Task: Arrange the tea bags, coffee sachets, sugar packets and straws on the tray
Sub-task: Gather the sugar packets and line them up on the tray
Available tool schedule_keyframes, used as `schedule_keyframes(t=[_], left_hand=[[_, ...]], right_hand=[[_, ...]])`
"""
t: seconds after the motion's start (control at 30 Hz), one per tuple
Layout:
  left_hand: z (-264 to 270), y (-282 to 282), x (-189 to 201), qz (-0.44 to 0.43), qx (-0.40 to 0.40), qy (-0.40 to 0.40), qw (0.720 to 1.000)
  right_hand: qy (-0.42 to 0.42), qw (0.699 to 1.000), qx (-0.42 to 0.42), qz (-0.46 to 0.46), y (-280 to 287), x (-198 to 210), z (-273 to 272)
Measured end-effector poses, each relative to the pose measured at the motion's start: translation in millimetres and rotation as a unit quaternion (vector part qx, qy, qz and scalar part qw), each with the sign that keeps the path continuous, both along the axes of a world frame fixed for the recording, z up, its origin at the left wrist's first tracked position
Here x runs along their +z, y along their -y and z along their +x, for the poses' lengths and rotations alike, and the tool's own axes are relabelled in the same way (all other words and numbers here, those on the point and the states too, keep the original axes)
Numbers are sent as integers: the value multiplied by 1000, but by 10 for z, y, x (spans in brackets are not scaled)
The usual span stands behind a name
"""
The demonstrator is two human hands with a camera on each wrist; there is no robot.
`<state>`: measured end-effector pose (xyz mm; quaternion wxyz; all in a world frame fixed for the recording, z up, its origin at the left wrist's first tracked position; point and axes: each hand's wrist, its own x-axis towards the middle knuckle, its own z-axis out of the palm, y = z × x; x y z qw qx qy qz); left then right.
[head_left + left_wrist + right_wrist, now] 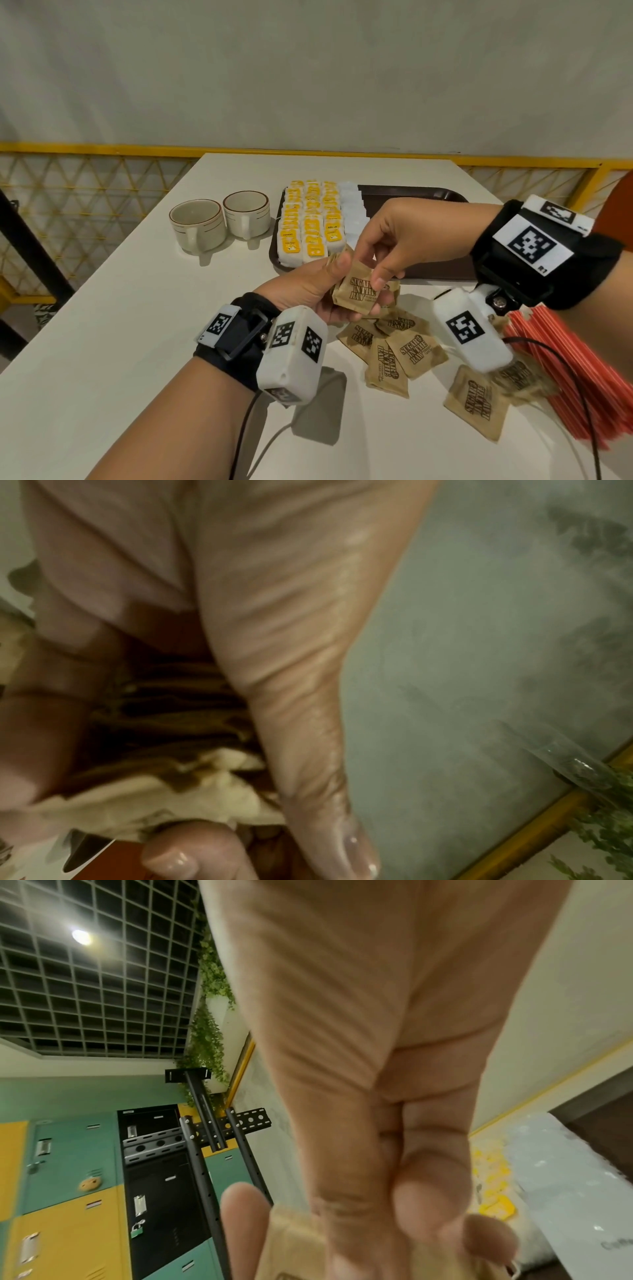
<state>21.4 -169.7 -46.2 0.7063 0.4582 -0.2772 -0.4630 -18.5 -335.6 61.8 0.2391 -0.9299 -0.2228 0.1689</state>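
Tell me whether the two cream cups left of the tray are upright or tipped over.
Upright. Both cream ceramic cups with brown rim lines stand on the white table, mouths facing up, handles toward the camera.

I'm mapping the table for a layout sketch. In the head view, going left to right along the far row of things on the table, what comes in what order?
Left cup → right cup → yellow-tagged tea bags → white sachets → bare part of the brown tray.
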Motion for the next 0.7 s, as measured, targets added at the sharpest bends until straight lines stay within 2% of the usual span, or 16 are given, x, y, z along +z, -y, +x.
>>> schedule_keyframes(t=[0.23, 0.4, 0.53, 0.6, 0.7], left_hand=[[-10, 1, -5, -1, 7, 11, 1000], [-12, 15, 8, 28, 86, 20, 996], [8, -6, 31, 19, 144, 13, 989], [14, 1, 29, -8, 168, 0, 986], [4, 37, 45, -53, 211, -59, 974]], right_hand=[[11, 999, -31, -10, -29, -28, 31], [59, 997, -49, 12, -49, -141, 14], [65, 995, -78, 8, -7, -263, 25], [65, 991, -108, 43, 22, -346, 41], [69, 978, -148, 128, 55, -453, 58]])
